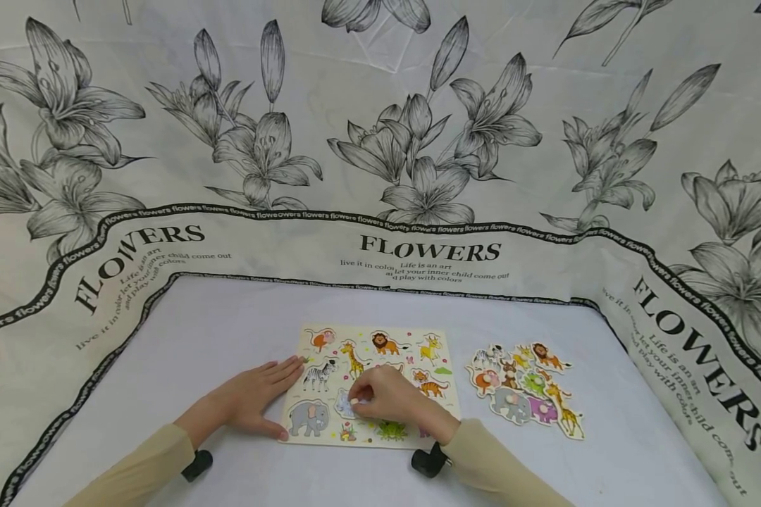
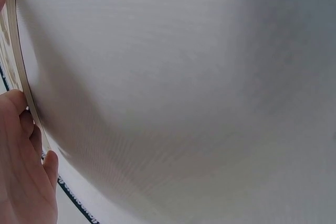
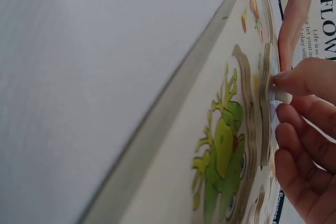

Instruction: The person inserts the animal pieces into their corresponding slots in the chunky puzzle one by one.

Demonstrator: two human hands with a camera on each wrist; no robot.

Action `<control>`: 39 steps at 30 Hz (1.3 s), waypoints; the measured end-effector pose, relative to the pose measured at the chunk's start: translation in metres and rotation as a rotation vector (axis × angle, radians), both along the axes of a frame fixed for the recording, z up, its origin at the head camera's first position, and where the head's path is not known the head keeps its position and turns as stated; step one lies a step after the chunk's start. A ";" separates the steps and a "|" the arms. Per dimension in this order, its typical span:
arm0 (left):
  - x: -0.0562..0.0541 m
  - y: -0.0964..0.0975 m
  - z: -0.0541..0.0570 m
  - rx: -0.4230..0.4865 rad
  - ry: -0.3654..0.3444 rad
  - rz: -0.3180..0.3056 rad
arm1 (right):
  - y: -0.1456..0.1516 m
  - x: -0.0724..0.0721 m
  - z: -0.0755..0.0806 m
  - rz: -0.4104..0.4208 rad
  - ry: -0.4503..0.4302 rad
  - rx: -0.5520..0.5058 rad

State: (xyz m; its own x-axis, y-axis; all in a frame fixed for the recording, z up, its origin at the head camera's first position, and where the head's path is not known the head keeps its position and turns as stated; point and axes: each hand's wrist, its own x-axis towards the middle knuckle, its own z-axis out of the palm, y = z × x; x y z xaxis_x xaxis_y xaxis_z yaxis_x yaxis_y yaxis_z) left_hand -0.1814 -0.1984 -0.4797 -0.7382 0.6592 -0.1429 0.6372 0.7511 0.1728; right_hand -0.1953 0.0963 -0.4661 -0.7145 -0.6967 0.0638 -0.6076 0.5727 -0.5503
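A cream wooden animal puzzle board (image 1: 452, 403) lies flat on the table, with pictures of a monkey, lion, giraffe, zebra, tiger and elephant showing. My right hand (image 1: 390, 396) pinches the small white knob (image 3: 283, 96) of a pale blue puzzle piece (image 1: 342, 404) between thumb and index finger. In the right wrist view the piece's wooden edge stands up at the board's surface, beyond the frog picture (image 3: 223, 148). My left hand (image 1: 254, 398) rests at the board's left side, fingers extended, fingertips and thumb at its edge.
Right of the board lies a heap of knobbed animal pieces, among them a lion (image 1: 548, 356), a grey elephant (image 1: 510, 405), a purple piece (image 1: 543, 410) and a giraffe (image 1: 567, 414). Flower-printed cloth (image 1: 292, 243) surrounds the white table (image 1: 241, 317) at back and sides.
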 end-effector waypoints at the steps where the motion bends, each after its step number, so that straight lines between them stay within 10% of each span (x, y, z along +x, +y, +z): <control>1: 0.000 0.000 0.000 0.002 0.000 -0.001 | -0.001 0.000 0.000 0.000 -0.002 0.000; 39: 0.002 0.000 0.005 0.007 0.002 -0.007 | 0.018 0.003 0.010 -0.057 0.025 -0.049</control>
State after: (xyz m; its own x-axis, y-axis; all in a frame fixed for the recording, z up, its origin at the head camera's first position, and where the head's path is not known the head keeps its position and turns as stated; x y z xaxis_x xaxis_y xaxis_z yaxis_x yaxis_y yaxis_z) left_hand -0.1795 -0.1986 -0.4751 -0.7337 0.6655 -0.1371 0.6428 0.7453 0.1771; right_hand -0.1922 0.1147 -0.4566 -0.7510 -0.6502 0.1148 -0.5882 0.5797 -0.5639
